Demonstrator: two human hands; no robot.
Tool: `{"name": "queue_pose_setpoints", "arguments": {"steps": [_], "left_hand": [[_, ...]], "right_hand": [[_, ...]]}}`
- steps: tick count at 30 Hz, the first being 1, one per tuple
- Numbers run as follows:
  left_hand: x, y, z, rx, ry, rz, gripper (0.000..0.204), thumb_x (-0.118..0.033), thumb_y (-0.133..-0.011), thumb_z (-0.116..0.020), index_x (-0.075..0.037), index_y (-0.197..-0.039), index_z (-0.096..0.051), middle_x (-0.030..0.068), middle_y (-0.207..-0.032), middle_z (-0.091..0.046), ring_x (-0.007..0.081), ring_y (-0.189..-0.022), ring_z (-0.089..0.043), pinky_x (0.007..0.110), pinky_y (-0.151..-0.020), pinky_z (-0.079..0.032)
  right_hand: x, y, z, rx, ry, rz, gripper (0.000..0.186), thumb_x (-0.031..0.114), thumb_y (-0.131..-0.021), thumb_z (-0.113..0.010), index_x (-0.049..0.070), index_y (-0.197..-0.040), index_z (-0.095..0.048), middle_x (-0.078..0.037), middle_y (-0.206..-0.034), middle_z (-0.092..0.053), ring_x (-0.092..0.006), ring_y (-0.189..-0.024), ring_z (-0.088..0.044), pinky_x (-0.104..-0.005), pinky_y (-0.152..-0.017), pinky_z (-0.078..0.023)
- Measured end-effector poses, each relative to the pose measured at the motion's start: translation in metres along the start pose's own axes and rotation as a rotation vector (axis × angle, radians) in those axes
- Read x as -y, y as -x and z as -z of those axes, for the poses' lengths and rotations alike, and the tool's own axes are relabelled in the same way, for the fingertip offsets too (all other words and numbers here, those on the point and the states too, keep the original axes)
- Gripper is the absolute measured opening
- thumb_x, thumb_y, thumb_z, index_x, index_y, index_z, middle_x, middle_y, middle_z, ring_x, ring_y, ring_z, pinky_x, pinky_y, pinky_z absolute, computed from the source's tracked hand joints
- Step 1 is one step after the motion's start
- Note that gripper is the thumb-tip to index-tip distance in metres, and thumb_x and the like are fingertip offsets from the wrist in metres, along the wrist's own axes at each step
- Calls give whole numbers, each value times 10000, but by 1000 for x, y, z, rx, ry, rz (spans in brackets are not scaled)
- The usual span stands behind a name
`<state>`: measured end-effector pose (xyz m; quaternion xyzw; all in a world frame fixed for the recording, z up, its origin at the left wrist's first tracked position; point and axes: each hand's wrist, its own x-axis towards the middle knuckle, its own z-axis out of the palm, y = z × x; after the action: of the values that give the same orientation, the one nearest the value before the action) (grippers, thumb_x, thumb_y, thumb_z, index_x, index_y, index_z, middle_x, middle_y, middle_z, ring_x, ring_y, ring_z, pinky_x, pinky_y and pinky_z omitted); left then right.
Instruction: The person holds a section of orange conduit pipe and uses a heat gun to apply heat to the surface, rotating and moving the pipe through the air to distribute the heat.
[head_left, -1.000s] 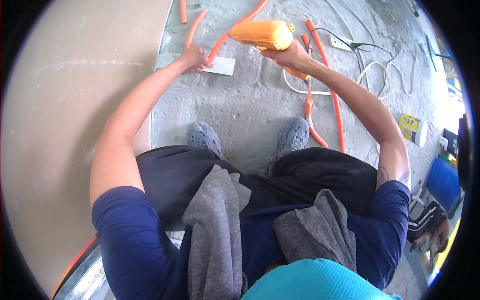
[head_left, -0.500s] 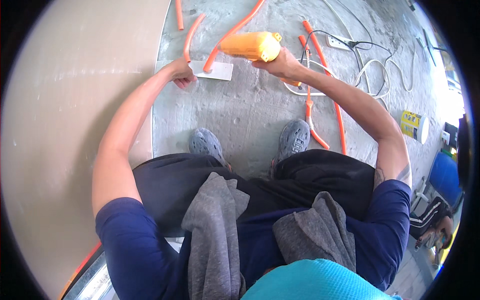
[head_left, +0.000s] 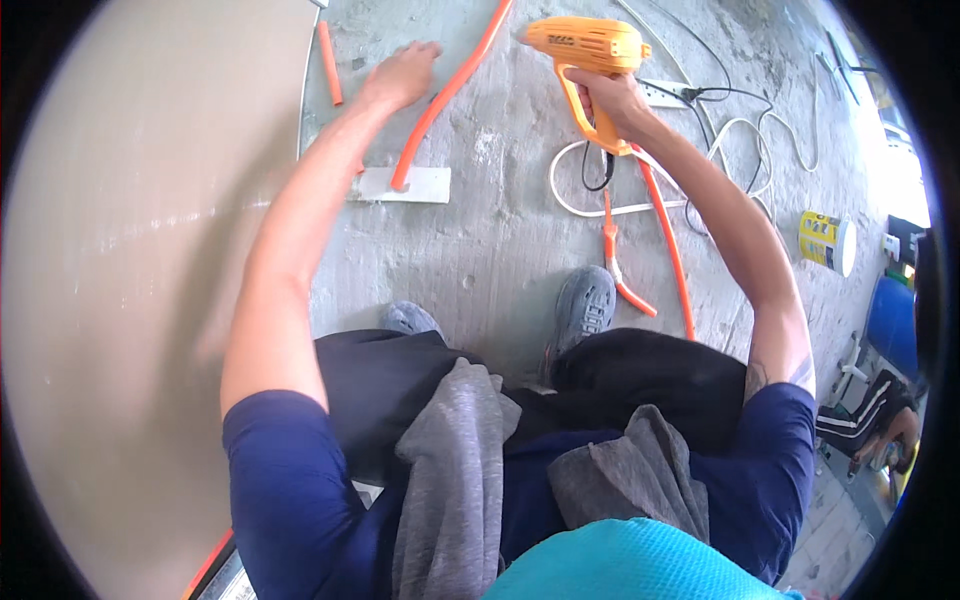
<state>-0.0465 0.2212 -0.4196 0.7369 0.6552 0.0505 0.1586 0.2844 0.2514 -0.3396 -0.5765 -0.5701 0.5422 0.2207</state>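
Note:
My right hand (head_left: 612,98) is wrapped round the handle of a yellow heat gun (head_left: 590,44), held above the floor with its nozzle to the left. My left hand (head_left: 403,76) reaches forward over the floor, fingers stretched out and slightly blurred, with nothing visible in them. Right of it, a long orange pipe (head_left: 440,103) has its near end on a flat white strip (head_left: 425,186). A short straight orange pipe (head_left: 330,64) lies left of that hand. My left forearm hides most of a curved orange piece; only a bit shows beside the strip.
A large beige board (head_left: 150,230) fills the left side. White and black cables (head_left: 740,125) loop by a power strip (head_left: 662,94) at right. More orange pipe (head_left: 665,220) lies near my right shoe (head_left: 585,305). A yellow-labelled tub (head_left: 828,242) and another person (head_left: 870,425) are farther right.
My left hand has left the white strip and reached farther forward. My right hand has raised the heat gun forward and to the right, turning its side into view. The whole view has shifted slightly.

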Motion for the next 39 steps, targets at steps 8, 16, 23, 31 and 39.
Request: {"name": "queue_pose_setpoints", "arguments": {"steps": [8, 16, 23, 31, 39], "left_hand": [[-50, -139, -25, 6, -631, -394, 399, -126, -983, -500, -258, -1342, -614, 46, -1415, -562, 310, -1353, -503, 491, -1152, -395], [-3, -177, -55, -268, -424, -758, 214, -162, -946, -581, -147, -1136, -677, 67, -1219, -639, 274, -1205, -586, 436, -1007, -473], [33, -146, -20, -441, -458, -898, 143, -150, -911, -579, -113, -977, -700, 41, -1187, -667, 268, -1126, -633, 409, -889, -539], [67, -10, 130, -134, -556, -463, 284, -156, -951, -593, -152, -1235, -608, 47, -1303, -625, 288, -1299, -539, 459, -1070, -435], [51, 122, 124, -104, 27, 292, 318, -143, -1021, -547, -72, -1326, -489, 201, -1239, -626, 415, -1133, -620, 512, -952, -497]], "right_hand": [[-17, -1, 41, -22, -227, -7, 205, 208, -928, -737, 55, -844, -630, 7, -654, -557, -95, -550, -542, -278, -512, -459], [-30, 13, 64, -86, -193, -130, 221, 246, -936, -747, 71, -871, -629, 18, -663, -556, -79, -535, -530, -259, -502, -456], [-22, 19, 64, -50, -57, -86, 192, 237, -945, -734, 59, -939, -664, 20, -681, -570, -72, -539, -535, -258, -506, -457], [5, 6, 69, -44, 110, 74, 219, 265, -933, -751, 68, -866, -683, 23, -660, -587, -56, -558, -538, -252, -512, -445], [28, -6, 84, -90, 92, 222, 279, 298, -914, -764, 104, -767, -627, 40, -644, -552, -62, -547, -517, -242, -505, -429]]}}
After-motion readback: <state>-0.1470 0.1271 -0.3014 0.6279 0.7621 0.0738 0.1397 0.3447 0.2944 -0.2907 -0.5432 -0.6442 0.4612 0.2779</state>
